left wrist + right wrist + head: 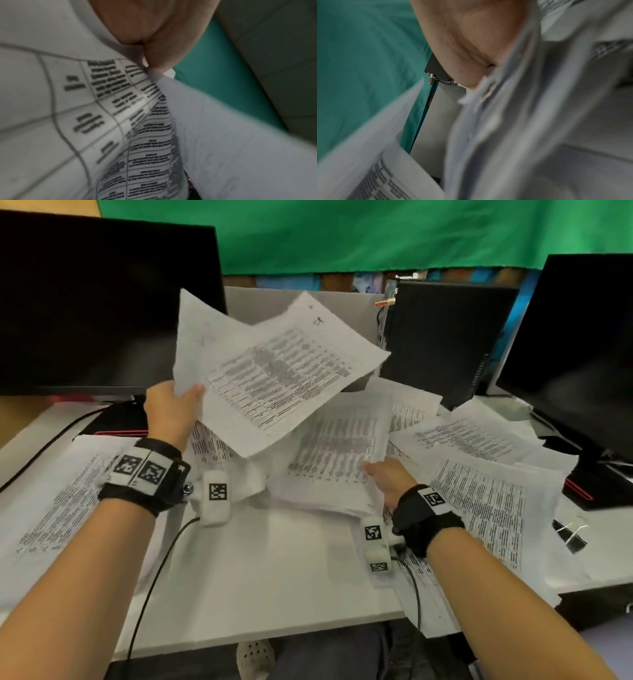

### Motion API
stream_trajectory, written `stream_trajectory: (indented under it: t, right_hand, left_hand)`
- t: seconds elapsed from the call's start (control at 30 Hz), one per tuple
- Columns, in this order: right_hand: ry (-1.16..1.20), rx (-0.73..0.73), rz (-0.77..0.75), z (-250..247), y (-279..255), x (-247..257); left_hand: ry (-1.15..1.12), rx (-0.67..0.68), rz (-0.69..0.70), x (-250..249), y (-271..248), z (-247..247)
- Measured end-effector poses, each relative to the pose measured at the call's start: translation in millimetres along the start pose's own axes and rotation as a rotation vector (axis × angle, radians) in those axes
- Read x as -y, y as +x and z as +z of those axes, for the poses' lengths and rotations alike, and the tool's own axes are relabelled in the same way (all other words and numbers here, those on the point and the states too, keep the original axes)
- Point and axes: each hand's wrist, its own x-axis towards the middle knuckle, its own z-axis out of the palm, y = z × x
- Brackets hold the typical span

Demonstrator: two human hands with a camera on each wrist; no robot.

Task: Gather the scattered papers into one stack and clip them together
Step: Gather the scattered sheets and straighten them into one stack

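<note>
My left hand [178,400] pinches a few printed sheets [274,371] by their left edge and holds them raised and tilted above the desk; in the left wrist view the thumb [154,40] presses on those sheets [111,121]. My right hand [383,470] grips the right edge of a blurred sheaf of papers [329,460] at the desk's middle; its thumb [471,47] pinches that sheaf [505,121] in the right wrist view. More loose pages lie at the left [58,501] and at the right [486,481]. A black binder clip [570,534] lies on the desk at the far right.
The white desk [267,570] has a dark monitor [96,302] at the back left, another monitor [575,344] at the right and a black computer case [442,340] behind the papers. A green cloth [342,231] hangs behind. Cables run from both wrist cameras.
</note>
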Motion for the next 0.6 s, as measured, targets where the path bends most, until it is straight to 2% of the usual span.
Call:
stream_trajectory:
  t: [0.13, 0.2, 0.3, 0.4, 0.5, 0.6]
  right_hand:
    - [-0.044, 0.031, 0.068, 11.3, -10.0, -10.2]
    - [0.045, 0.046, 0.076, 9.1, -8.7, -14.5]
    - [0.272, 0.113, 0.080, 7.6, -9.3, -16.7]
    - [0.226, 0.066, 0.082, 5.0, -5.8, -17.8]
    - [0.210, 0.126, 0.095, 2.4, -6.8, -17.2]
    - [0.179, 0.194, 0.032, 3.4, -9.2, -21.2]
  left_hand:
    - [0.268, 0.048, -0.031, 12.1, -9.1, 2.9]
    - [0.382, 0.066, -0.044, 17.7, -19.1, 7.7]
    - [0.452, 0.243, -0.040, 29.3, -37.3, 22.8]
    - [0.609, 0.453, 0.009, 33.5, -54.0, 41.1]
    - [0.697, 0.515, 0.037, 29.6, -67.2, 51.9]
    - [0.705, 0.604, 0.021, 29.9, -69.7, 54.7]
